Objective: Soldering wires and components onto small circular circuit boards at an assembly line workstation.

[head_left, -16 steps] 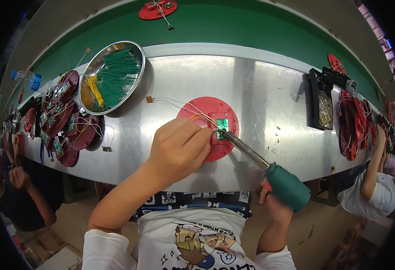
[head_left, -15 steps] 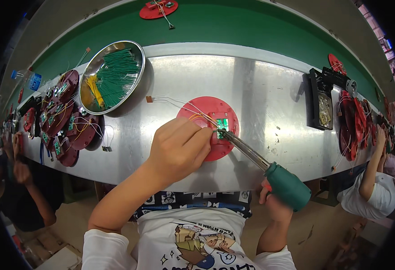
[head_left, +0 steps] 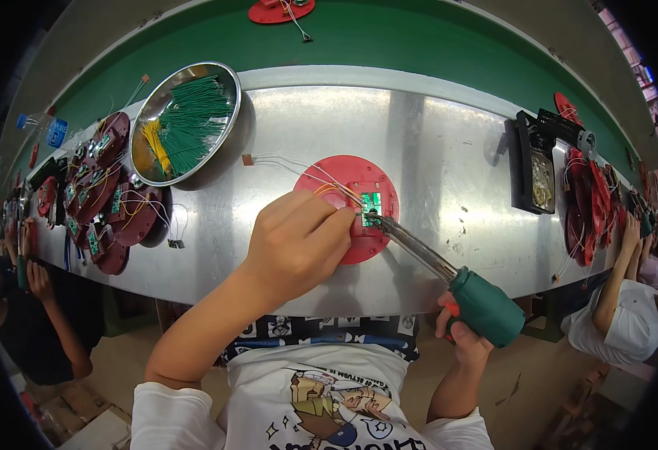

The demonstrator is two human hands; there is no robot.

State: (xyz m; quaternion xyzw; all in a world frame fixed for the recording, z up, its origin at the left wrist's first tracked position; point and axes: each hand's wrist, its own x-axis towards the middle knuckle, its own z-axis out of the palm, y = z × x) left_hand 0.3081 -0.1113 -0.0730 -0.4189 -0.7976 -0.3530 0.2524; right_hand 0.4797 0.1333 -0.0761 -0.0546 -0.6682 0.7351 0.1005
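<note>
Red disc (head_left: 368,250), lower left: behind left hand (head_left: 293,234) | Circuit board (head_left: 374,199) on it: details too small | Second disc (head_left: 270,13) beyond it: cut by top edge

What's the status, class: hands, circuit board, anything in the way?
Left hand pinching beside circuit board. Right hand gripping soldering iron, tip at board. Left hand partly covers red disc.

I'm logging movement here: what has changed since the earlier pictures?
The far red disc on the green strip has moved right; the soldering iron shifted slightly right. Nothing visibly grasped or released: the right hand still grips the iron, the left hand stays at the near red disc.
</note>
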